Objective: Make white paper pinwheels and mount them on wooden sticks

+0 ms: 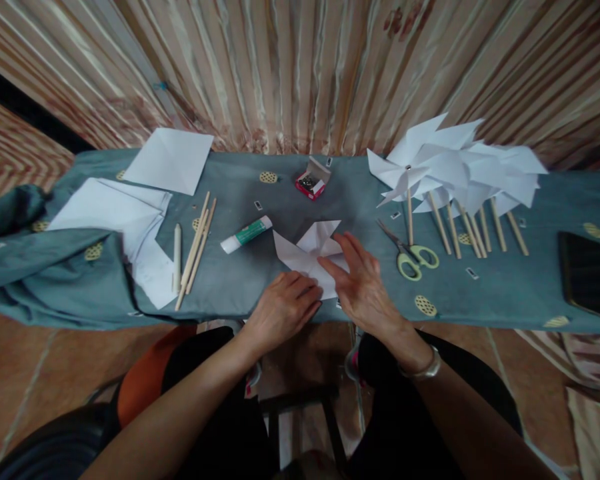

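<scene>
A white paper pinwheel (296, 259) with some points folded inward lies on the cloth in front of me. My left hand (286, 301) is closed at its lower edge, fingers curled together over the paper. From the right, my right hand (363, 283) reaches over the pinwheel with fingers spread, the index fingertip touching near the centre. Part of the right side of the paper is hidden under this hand. A glue stick (247, 235) lies just to the left, and an open small red box (313, 179) of metal pins or tacks stands behind.
Scissors with green handles (411, 257) lie at right, below several finished pinwheels on sticks (460, 167). A phone (587, 273) sits at the far right. Wooden sticks (196, 250), a pale marker-like stick (177, 257) and white paper sheets (115, 213) occupy the left. Behind hangs a striped curtain (290, 73).
</scene>
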Available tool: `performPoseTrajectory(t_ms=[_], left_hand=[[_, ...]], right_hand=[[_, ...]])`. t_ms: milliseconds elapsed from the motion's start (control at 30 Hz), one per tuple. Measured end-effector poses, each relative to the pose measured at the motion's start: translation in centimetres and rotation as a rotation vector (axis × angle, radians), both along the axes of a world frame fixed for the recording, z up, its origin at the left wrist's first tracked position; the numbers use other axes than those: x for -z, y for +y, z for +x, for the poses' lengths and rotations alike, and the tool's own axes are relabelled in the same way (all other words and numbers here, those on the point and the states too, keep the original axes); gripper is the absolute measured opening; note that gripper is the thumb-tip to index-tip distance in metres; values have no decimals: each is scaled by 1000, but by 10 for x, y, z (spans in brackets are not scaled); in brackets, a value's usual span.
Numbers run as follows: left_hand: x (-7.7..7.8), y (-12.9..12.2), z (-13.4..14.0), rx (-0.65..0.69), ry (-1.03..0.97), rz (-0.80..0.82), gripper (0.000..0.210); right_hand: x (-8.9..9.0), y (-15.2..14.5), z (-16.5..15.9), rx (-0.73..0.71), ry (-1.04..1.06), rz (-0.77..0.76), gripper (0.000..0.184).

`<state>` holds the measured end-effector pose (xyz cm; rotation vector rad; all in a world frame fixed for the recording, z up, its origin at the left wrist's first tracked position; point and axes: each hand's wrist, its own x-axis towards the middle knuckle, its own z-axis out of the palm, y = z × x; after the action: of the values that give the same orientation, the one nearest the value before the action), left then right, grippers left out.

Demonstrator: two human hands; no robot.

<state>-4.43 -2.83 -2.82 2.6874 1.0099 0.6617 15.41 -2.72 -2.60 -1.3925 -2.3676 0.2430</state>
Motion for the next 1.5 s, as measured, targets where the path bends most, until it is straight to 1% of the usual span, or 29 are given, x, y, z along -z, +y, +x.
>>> performPoseTrajectory(t_ms=[67,200,333,533,667,833,967,1100,1200,1300,1433,1500], left_hand=[[-1,0,0,3,3,1,17],[-1,-1,1,3,12,-3,17],[-1,-1,1,0,20,2,18],[-1,-1,2,-3,22,15,18],[-1,-2,1,4,4,15,18],[-1,-2,0,-4,-5,39,18],[-2,-1,-4,-21,-15,51,18],[-3,-1,-8,-30,-30,52,17],[-4,-2,-8,-30,-29,53,18],[-4,-4,-7,-13,-6,45,19],[-4,-5,-6,5,5,22,20],[-4,-5,-5,14,3,26,19]], right_hand=[[3,2,-2,5,-13,-8,55],[6,6,-4,-1,-29,1,49],[8,8,-10,29,-27,-1,45],[13,12,-13,54,47,6,38],[9,12,-3,59,176,-38,41],[2,11,13,146,295,-85,47],[5,8,29,172,393,-124,46],[7,3,44,189,484,-200,45],[5,-2,47,168,462,-232,41],[2,-6,42,112,447,-264,37],[-1,-5,38,95,505,-297,16],[-1,-3,37,112,535,-322,12]])
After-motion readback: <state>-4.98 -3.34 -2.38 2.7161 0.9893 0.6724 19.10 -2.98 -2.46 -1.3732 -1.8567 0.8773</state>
